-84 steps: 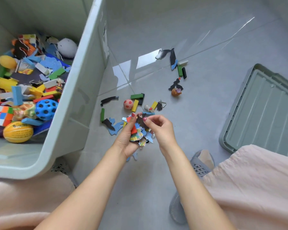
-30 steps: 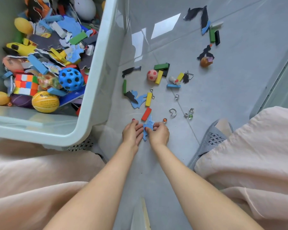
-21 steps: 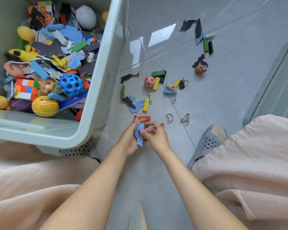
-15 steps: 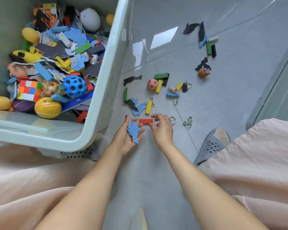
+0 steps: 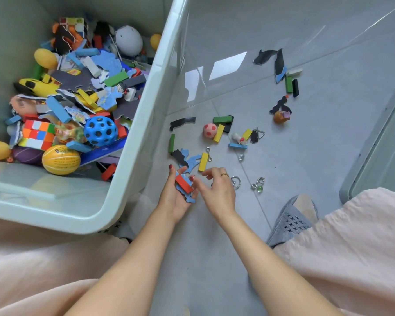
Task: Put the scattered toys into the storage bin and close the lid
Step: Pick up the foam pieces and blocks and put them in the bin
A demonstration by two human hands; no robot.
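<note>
My left hand (image 5: 172,198) is cupped palm up just above the floor, holding blue puzzle pieces (image 5: 190,197) with a red block (image 5: 183,184) lying on top. My right hand (image 5: 217,190) hovers beside it, fingers spread, with nothing in it. The pale green storage bin (image 5: 132,142) stands open at the left, heaped with toys. Scattered on the grey floor ahead are a yellow block (image 5: 203,161), a blue piece (image 5: 192,161), a pink ball (image 5: 209,130), green blocks and black cut-outs. The bin's lid (image 5: 383,144) lies at the right edge.
Metal ring puzzles (image 5: 235,180) and a small marble (image 5: 258,189) lie right of my right hand. A second toy cluster (image 5: 283,87) sits farther off. A grey slipper (image 5: 292,217) and pink fabric over the knees fill the lower corners.
My right hand picked the red block off the floor and laid it on the blue pieces in my left hand. The right hand has since let go.
</note>
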